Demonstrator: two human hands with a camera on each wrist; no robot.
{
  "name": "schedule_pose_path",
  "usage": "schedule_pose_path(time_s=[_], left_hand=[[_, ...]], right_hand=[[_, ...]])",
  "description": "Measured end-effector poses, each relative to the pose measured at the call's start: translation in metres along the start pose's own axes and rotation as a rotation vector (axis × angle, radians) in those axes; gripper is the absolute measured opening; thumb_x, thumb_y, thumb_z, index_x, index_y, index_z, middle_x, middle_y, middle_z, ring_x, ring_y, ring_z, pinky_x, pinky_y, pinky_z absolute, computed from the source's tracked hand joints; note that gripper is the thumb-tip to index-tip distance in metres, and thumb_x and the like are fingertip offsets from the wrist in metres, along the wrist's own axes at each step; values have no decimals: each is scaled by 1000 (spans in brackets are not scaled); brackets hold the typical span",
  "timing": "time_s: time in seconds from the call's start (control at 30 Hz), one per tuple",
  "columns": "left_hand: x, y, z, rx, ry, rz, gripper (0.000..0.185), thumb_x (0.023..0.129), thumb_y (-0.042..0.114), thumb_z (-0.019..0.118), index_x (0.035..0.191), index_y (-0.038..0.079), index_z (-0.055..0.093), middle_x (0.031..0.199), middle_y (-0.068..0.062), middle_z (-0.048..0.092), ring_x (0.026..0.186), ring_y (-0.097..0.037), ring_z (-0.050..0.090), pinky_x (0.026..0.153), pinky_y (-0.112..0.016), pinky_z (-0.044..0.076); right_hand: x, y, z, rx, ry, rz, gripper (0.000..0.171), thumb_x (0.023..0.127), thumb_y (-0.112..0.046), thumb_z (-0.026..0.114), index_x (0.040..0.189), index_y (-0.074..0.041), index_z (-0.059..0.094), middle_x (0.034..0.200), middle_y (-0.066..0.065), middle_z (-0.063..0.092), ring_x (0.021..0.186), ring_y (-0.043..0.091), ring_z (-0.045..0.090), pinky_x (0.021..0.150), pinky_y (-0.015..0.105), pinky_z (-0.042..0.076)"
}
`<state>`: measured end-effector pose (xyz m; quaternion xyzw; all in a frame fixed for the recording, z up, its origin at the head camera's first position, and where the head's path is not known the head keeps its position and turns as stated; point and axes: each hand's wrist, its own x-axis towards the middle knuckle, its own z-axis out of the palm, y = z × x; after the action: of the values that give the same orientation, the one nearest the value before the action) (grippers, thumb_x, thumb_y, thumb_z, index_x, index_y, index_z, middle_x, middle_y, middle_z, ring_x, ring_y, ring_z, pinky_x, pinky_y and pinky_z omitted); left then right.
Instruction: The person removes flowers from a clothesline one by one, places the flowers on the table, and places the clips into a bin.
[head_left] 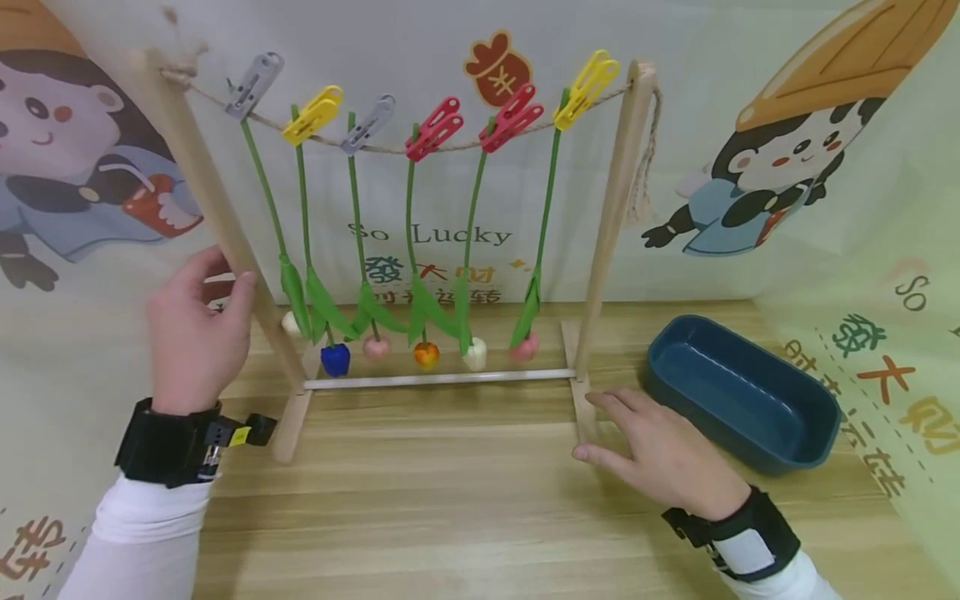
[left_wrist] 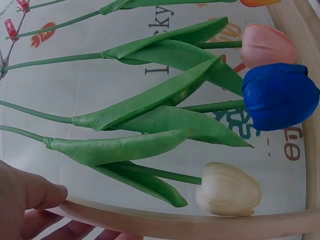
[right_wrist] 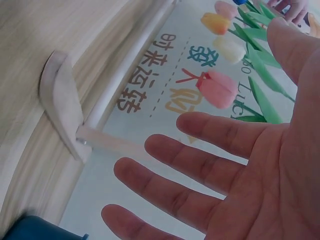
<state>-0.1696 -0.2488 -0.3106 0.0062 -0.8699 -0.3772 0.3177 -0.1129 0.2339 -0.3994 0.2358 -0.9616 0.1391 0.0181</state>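
Left hand [head_left: 198, 329] grips rack's [head_left: 615, 200] left post [head_left: 213, 200], presumably steadying it on the tabletop [head_left: 450, 500]. Right hand [head_left: 667, 446], fingers straight, by right foot [head_left: 583, 417]; contact hard to tell. Clothespins [head_left: 435, 131] keep tulips [head_left: 335, 360] hanging head-down from rope [head_left: 457, 148].

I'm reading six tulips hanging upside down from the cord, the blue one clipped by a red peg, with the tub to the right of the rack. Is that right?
One thing is off: the head view shows the blue tulip clipped by a yellow peg, not a red one. The rest stands.
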Motion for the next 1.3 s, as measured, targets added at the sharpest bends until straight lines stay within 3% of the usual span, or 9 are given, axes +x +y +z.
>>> schedule_pose_path(time_s=[0.37,0.8,0.93,1.1,1.3], left_hand=[[0,16,19,-54,-45,58,40,108,20,62,146,7,63,134,-18,68,110,-38,70,74,-2,43],[-4,38,41,-87,-92,94,43,108,16,63,149,4,59,135,-18,68,110,-33,71,77,-4,46],[-6,42,46,-116,-103,106,43,107,14,65,149,4,59,134,-18,68,109,-33,72,76,-4,47],[-8,45,51,-115,-111,114,43,107,13,65,149,4,60,133,-17,69,109,-31,72,78,-12,54],[-10,47,55,-124,-119,116,43,107,13,64,150,6,59,133,-16,69,110,-30,72,81,-30,63]], right_hand=[[-1,-1,1,-18,14,-4,87,97,-76,55,146,-5,62,145,20,61,130,40,61,102,60,53],[-3,-2,3,-30,1,2,81,99,-72,58,149,-8,61,146,20,61,127,43,63,99,62,54],[-4,-3,4,-34,-5,4,85,98,-76,52,149,-8,61,146,17,61,125,42,65,97,62,55],[-5,-4,5,-30,-15,7,89,98,-80,48,149,-8,61,145,16,62,125,40,65,95,62,55],[-5,-5,5,-10,-1,-15,83,98,-74,56,148,-7,61,143,16,62,123,38,66,96,60,56]])
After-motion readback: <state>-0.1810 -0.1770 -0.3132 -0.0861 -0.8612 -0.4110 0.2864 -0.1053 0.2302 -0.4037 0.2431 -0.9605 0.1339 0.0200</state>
